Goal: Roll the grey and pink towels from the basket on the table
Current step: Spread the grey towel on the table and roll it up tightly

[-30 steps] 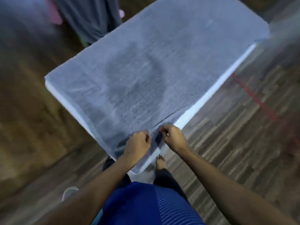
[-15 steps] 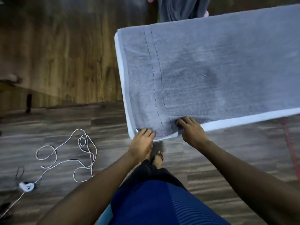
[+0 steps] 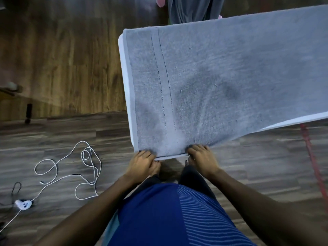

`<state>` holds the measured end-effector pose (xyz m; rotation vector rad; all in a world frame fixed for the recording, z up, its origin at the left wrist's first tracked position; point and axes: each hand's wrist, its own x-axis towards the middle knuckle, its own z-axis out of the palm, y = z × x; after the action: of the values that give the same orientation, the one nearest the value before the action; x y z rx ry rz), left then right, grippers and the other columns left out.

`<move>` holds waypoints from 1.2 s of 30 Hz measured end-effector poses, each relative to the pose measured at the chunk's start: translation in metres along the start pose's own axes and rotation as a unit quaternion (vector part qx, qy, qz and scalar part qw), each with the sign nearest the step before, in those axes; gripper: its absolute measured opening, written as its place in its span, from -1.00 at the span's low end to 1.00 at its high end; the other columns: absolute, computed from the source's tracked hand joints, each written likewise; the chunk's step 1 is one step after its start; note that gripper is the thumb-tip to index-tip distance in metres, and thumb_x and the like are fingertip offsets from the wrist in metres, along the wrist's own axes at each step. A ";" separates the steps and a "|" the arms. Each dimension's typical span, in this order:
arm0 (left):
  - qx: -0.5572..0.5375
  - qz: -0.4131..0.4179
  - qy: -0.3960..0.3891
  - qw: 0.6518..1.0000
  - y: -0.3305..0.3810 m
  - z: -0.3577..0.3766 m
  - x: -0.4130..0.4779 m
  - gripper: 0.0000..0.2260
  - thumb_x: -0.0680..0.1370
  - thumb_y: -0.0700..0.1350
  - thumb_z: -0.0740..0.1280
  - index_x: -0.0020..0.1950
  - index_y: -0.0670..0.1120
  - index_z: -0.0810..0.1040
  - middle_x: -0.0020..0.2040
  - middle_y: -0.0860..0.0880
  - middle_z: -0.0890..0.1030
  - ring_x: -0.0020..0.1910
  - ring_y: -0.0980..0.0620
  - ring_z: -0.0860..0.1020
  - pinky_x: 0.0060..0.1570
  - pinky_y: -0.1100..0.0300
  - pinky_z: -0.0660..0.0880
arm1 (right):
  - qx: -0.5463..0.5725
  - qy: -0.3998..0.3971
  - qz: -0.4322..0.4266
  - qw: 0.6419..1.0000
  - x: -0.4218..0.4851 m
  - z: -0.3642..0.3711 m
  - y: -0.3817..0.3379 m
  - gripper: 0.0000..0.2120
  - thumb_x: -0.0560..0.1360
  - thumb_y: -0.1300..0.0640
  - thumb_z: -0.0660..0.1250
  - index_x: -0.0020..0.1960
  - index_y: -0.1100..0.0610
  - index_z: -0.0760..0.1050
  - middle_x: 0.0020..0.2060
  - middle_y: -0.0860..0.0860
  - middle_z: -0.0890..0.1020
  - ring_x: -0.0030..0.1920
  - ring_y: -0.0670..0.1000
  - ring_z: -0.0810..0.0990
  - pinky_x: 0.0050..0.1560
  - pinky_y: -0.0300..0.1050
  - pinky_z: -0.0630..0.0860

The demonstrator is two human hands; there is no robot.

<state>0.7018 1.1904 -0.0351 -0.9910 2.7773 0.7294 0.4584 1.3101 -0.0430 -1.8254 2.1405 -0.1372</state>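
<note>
We see two bare hands side by side at the near edge of the bench (image 3: pixel 124 77), a narrow gap between them, both holding the hem of the grey towel (image 3: pixel 230 71). The left hand (image 3: pixel 142 162) curls its fingers over the towel's corner, right at the bench's near left corner. The right hand (image 3: pixel 202 159) curls its fingers over the same hem, just past the stitched band (image 3: pixel 162 86) that crosses the towel from the bench's far edge to its near edge.

From the hands, the towel lies spread flat over almost the whole white benchtop. Only a thin white strip of bench shows along the left side and the near edge. To the right of the right hand, the towel's edge droops a little over the near edge.

Beyond the bench's far edge hangs a dark grey cloth (image 3: pixel 191 9), with a scrap of pink cloth (image 3: pixel 160 0) beside it. On the wooden floor left of the bench, a white cable (image 3: pixel 71 172) lies in loose loops. A red line (image 3: pixel 312 157) marks the floor off the bench's near right side.
</note>
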 end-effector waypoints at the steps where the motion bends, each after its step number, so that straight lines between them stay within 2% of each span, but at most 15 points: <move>1: 0.019 -0.008 0.001 1.000 0.001 0.003 -0.001 -0.68 0.44 -0.01 0.13 -0.15 -0.09 0.66 -0.13 -0.04 0.67 -0.12 -0.05 0.62 -0.06 0.14 0.44 | 0.009 -0.008 0.003 1.000 -0.001 -0.001 0.002 -0.72 0.36 0.05 0.21 -0.04 0.02 0.63 -0.06 -0.03 0.67 -0.04 0.05 0.63 0.01 -0.09 0.34; 3: 0.054 -0.024 0.025 0.998 0.006 0.007 -0.001 -0.68 0.43 -0.01 0.14 -0.13 -0.08 0.66 -0.14 -0.03 0.65 -0.13 -0.06 0.60 -0.04 0.15 0.37 | 0.025 -0.010 0.005 1.000 -0.002 -0.005 0.011 -0.63 0.37 0.00 0.09 0.00 0.00 0.62 -0.03 -0.05 0.65 0.00 0.05 0.60 0.03 -0.03 0.46; 5: 0.077 -0.036 0.062 0.994 0.017 0.009 0.000 -0.70 0.43 0.00 0.15 -0.07 -0.08 0.63 -0.11 -0.04 0.61 -0.08 -0.07 0.55 -0.02 0.10 0.35 | 0.052 -0.008 0.013 0.999 -0.007 -0.012 0.030 -0.61 0.39 0.02 0.06 0.06 0.01 0.59 0.01 -0.04 0.60 0.05 0.06 0.53 0.05 0.03 0.49; 8: 0.064 -0.040 0.107 0.991 0.058 0.015 0.012 -0.74 0.45 -0.01 0.14 -0.07 -0.08 0.57 -0.12 -0.04 0.53 -0.08 -0.07 0.47 -0.05 0.07 0.30 | 0.071 0.013 0.040 0.997 -0.021 -0.026 0.077 -0.70 0.41 0.17 0.23 0.09 0.04 0.57 0.02 0.00 0.57 0.04 0.11 0.50 0.02 0.08 0.48; 10: 0.047 -0.043 0.111 0.992 0.096 0.025 0.027 -0.78 0.48 -0.01 0.18 -0.06 -0.07 0.57 -0.11 -0.04 0.53 -0.09 -0.05 0.47 -0.06 0.07 0.30 | 0.053 0.027 0.059 0.996 -0.029 -0.037 0.113 -0.67 0.37 0.26 0.36 0.11 0.04 0.56 0.04 0.01 0.56 0.05 0.12 0.49 0.00 0.07 0.46; 12: 0.030 -0.047 0.101 0.993 0.131 0.041 0.048 -0.85 0.48 -0.05 0.28 -0.03 -0.07 0.56 -0.09 -0.04 0.53 -0.06 -0.06 0.49 -0.06 0.06 0.37 | 0.026 0.030 0.079 0.996 -0.033 -0.050 0.147 -0.63 0.36 0.23 0.41 0.15 0.04 0.55 0.08 0.03 0.54 0.09 0.12 0.47 0.02 0.05 0.41; 16: -0.003 -0.036 0.091 0.995 0.194 0.066 0.092 -0.85 0.46 -0.16 0.29 0.01 -0.10 0.56 -0.07 -0.08 0.54 -0.06 -0.11 0.51 -0.09 0.02 0.44 | -0.057 -0.017 0.079 0.995 -0.034 -0.070 0.202 -0.54 0.33 0.15 0.49 0.20 0.05 0.46 0.12 0.08 0.47 0.13 0.16 0.43 0.09 0.08 0.40; 19: -0.004 -0.031 0.094 0.995 0.232 0.072 0.117 -0.79 0.40 -0.22 0.42 0.02 -0.12 0.58 -0.04 -0.10 0.56 -0.04 -0.12 0.52 -0.08 0.02 0.46 | -0.089 -0.028 0.054 0.994 -0.035 -0.076 0.231 -0.50 0.32 0.16 0.49 0.21 0.05 0.41 0.14 0.10 0.45 0.11 0.18 0.41 0.08 0.10 0.41; 21: -0.003 -0.035 0.102 0.994 0.249 0.072 0.128 -0.71 0.35 -0.25 0.46 0.05 -0.14 0.59 -0.01 -0.11 0.57 -0.02 -0.11 0.51 -0.09 0.02 0.49 | -0.095 -0.001 0.019 0.995 -0.032 -0.077 0.244 -0.58 0.38 0.18 0.45 0.19 0.07 0.43 0.13 0.09 0.47 0.09 0.16 0.42 0.09 0.08 0.37; 24: -0.010 -0.039 0.108 0.993 0.262 0.071 0.144 -0.65 0.35 -0.28 0.44 0.12 -0.14 0.57 0.05 -0.11 0.56 0.04 -0.11 0.47 -0.04 -0.01 0.49 | -0.081 0.048 -0.027 0.995 -0.025 -0.078 0.253 -0.77 0.45 0.20 0.40 0.09 0.07 0.51 0.03 0.04 0.56 0.04 0.13 0.48 0.08 -0.01 0.27; 26: -0.013 -0.043 0.091 0.995 0.267 0.070 0.153 -0.65 0.41 -0.26 0.38 0.19 -0.14 0.54 0.11 -0.12 0.54 0.11 -0.14 0.47 0.03 -0.04 0.45 | -0.050 0.060 -0.039 0.996 -0.021 -0.077 0.253 -0.84 0.48 0.20 0.38 0.05 0.08 0.54 -0.02 0.03 0.61 0.02 0.13 0.52 0.07 -0.03 0.27; 29: 0.005 -0.059 0.063 0.996 0.270 0.067 0.165 -0.61 0.45 -0.19 0.36 0.28 -0.11 0.48 0.19 -0.10 0.50 0.17 -0.14 0.44 0.13 -0.04 0.39 | 0.000 0.054 -0.030 0.998 -0.019 -0.079 0.250 -0.85 0.50 0.22 0.34 0.07 0.13 0.56 -0.06 0.07 0.63 0.01 0.16 0.55 0.06 0.03 0.37; 31: 0.025 -0.070 0.056 0.996 0.266 0.065 0.172 -0.57 0.43 -0.19 0.39 0.29 -0.09 0.45 0.20 -0.10 0.47 0.17 -0.15 0.41 0.12 -0.04 0.37 | 0.038 0.045 -0.016 0.998 -0.018 -0.082 0.248 -0.85 0.52 0.24 0.30 0.07 0.15 0.56 -0.06 0.10 0.61 -0.02 0.18 0.55 0.02 0.08 0.44; 36: 0.040 -0.050 0.084 0.994 0.248 0.061 0.179 -0.53 0.35 -0.42 0.33 0.23 -0.13 0.49 0.11 -0.13 0.53 0.07 -0.16 0.45 0.05 0.01 0.34 | 0.059 0.026 0.009 0.998 -0.015 -0.090 0.249 -0.84 0.58 0.20 0.24 0.10 0.16 0.54 0.00 0.11 0.56 0.01 0.19 0.51 0.03 0.14 0.46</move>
<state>0.4046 1.2840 -0.0339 -1.2188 2.8441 0.5397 0.1977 1.3564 -0.0247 -1.7544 2.1335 -0.3041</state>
